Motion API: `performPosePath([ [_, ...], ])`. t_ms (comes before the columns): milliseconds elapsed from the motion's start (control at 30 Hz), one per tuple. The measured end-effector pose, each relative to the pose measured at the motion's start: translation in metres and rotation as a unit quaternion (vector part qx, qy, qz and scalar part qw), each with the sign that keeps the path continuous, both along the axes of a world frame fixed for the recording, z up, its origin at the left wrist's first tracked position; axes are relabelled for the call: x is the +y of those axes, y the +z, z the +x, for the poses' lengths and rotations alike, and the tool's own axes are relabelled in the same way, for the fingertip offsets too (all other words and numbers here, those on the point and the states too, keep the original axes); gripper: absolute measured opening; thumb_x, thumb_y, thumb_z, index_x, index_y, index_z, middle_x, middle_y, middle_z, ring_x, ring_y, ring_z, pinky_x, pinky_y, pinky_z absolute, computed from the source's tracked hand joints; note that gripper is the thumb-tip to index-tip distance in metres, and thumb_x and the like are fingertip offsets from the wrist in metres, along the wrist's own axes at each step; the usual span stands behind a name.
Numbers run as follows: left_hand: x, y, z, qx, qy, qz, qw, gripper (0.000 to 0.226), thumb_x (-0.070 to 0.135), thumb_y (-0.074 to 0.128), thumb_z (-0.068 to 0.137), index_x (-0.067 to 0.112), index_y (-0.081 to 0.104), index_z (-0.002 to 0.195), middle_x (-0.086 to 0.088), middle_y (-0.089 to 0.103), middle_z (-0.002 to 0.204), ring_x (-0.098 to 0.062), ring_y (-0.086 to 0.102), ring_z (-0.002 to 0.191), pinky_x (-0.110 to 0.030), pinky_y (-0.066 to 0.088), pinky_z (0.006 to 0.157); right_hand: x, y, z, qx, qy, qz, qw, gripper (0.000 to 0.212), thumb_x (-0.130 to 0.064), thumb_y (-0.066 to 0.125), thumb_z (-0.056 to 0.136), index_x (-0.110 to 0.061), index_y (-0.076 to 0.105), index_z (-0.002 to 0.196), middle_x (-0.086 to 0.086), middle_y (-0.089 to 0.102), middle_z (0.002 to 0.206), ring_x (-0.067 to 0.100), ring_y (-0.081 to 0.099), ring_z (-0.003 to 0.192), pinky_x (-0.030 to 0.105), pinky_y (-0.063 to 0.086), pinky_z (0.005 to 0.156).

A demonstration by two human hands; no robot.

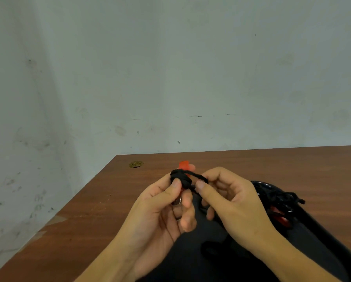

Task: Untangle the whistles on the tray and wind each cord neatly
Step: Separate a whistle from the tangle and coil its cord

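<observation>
Whistle [183, 166] orange-red, wound with black cord [180, 178]; small ring [176, 202] silvery; tray [317, 239] glossy black, holding a black cord tangle [282, 198] with red bits; table [272, 165] reddish-brown woodgrain; grommet [136, 164] brass; wall [170, 68] pale grey-green, scuffed.

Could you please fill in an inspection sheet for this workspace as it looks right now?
Surface: brown wooden table, with a brass disc near its far left corner.
Job's things: orange whistle held above the table, black cord wound around it; a black tray at right holds tangled cords and another orange whistle.
Clutter: nothing seen.
Grippers: left hand grips the wound whistle; right hand pinches the cord's free end.
Cables: nothing seen besides the cords.
Surroundings: a stained pale wall behind the table.
</observation>
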State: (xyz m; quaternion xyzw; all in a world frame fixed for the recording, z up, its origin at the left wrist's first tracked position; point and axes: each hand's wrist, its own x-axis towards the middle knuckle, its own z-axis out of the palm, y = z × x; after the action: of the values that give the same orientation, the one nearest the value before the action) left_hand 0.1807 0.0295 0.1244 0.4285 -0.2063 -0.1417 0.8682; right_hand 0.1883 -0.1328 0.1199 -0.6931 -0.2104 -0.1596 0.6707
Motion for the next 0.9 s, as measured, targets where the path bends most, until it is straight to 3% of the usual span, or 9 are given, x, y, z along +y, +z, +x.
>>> performPosePath([
  [100, 0.001, 0.000, 0.001, -0.004, -0.004, -0.008, 1.000, 0.025, 0.017, 0.059, 0.089, 0.008, 0.072, 0.109, -0.005, 0.051, 0.067, -0.013, 0.046, 0.045, -0.026, 0.040, 0.048, -0.005, 0.006, 0.001, 0.124, 0.099, 0.171, 0.972, 0.005, -0.018, 0.073, 0.077, -0.016, 0.073, 0.081, 0.005, 0.069, 0.079, 0.012, 0.056, 0.064, 0.022, 0.044, 0.044],
  [200, -0.001, -0.001, 0.000, 0.000, -0.012, -0.006, 1.000, 0.036, 0.018, 0.059, 0.089, 0.003, 0.068, 0.120, -0.004, 0.050, 0.065, -0.011, 0.045, 0.044, -0.024, 0.039, 0.049, -0.014, 0.010, 0.000, 0.205, 0.254, 0.303, 0.895, 0.026, -0.017, 0.086, 0.067, -0.008, 0.069, 0.084, 0.007, 0.070, 0.091, 0.012, 0.056, 0.061, 0.019, 0.038, 0.040],
  [300, -0.004, 0.000, -0.002, -0.003, -0.023, -0.026, 0.999, 0.024, 0.016, 0.058, 0.091, 0.004, 0.070, 0.108, -0.005, 0.052, 0.066, -0.011, 0.047, 0.044, -0.024, 0.041, 0.049, -0.018, 0.011, 0.001, 0.216, 0.343, 0.327, 0.854, 0.026, -0.024, 0.084, 0.068, -0.010, 0.063, 0.072, 0.001, 0.058, 0.075, 0.008, 0.045, 0.052, 0.017, 0.034, 0.040],
  [400, -0.004, 0.002, -0.005, -0.019, -0.038, -0.047, 0.998, 0.018, 0.013, 0.057, 0.094, 0.006, 0.070, 0.105, -0.006, 0.054, 0.067, -0.011, 0.051, 0.046, -0.024, 0.044, 0.051, -0.018, 0.013, 0.004, 0.173, 0.322, 0.247, 0.898, 0.041, -0.036, 0.085, 0.069, -0.016, 0.050, 0.064, -0.003, 0.045, 0.063, 0.006, 0.034, 0.046, 0.017, 0.030, 0.041],
  [533, -0.002, 0.002, -0.007, -0.034, -0.062, -0.053, 0.996, 0.030, 0.011, 0.067, 0.092, 0.003, 0.063, 0.120, -0.008, 0.057, 0.069, -0.013, 0.055, 0.047, -0.024, 0.047, 0.051, -0.022, 0.013, 0.004, -0.062, 0.137, 0.034, 0.988, 0.037, -0.034, 0.077, 0.078, -0.018, 0.051, 0.058, -0.003, 0.048, 0.058, 0.014, 0.037, 0.049, 0.025, 0.036, 0.048],
  [700, -0.002, -0.001, -0.007, -0.033, -0.098, -0.061, 0.993, 0.034, 0.010, 0.065, 0.093, 0.001, 0.061, 0.126, -0.009, 0.058, 0.071, -0.014, 0.058, 0.047, -0.024, 0.046, 0.051, -0.029, 0.012, 0.003, -0.242, -0.036, -0.127, 0.961, 0.036, -0.028, 0.069, 0.085, -0.014, 0.049, 0.060, -0.003, 0.059, 0.064, 0.025, 0.052, 0.060, 0.040, 0.044, 0.055],
  [767, -0.001, 0.000, -0.007, -0.040, -0.107, -0.060, 0.992, 0.032, 0.008, 0.056, 0.099, 0.001, 0.056, 0.130, -0.009, 0.058, 0.072, -0.014, 0.059, 0.049, -0.024, 0.045, 0.052, -0.025, 0.010, 0.005, -0.194, -0.007, -0.096, 0.976, 0.033, -0.030, 0.069, 0.085, -0.014, 0.054, 0.059, 0.001, 0.059, 0.063, 0.027, 0.050, 0.056, 0.040, 0.043, 0.053],
  [833, 0.000, 0.003, -0.009, -0.064, -0.110, -0.043, 0.991, 0.032, 0.008, 0.050, 0.102, 0.001, 0.052, 0.133, -0.009, 0.059, 0.073, -0.014, 0.060, 0.050, -0.025, 0.042, 0.052, -0.021, 0.011, 0.005, -0.057, 0.104, 0.008, 0.993, 0.031, -0.033, 0.070, 0.081, -0.019, 0.059, 0.056, 0.005, 0.055, 0.058, 0.022, 0.042, 0.047, 0.031, 0.036, 0.045],
  [900, 0.001, 0.004, -0.012, -0.097, -0.111, -0.015, 0.989, 0.036, 0.007, 0.050, 0.102, -0.001, 0.047, 0.137, -0.010, 0.058, 0.073, -0.014, 0.061, 0.050, -0.025, 0.043, 0.054, -0.014, 0.012, 0.001, 0.128, 0.245, 0.108, 0.955, 0.030, -0.035, 0.072, 0.077, -0.021, 0.059, 0.053, -0.004, 0.048, 0.054, 0.008, 0.034, 0.044, 0.019, 0.029, 0.043],
])
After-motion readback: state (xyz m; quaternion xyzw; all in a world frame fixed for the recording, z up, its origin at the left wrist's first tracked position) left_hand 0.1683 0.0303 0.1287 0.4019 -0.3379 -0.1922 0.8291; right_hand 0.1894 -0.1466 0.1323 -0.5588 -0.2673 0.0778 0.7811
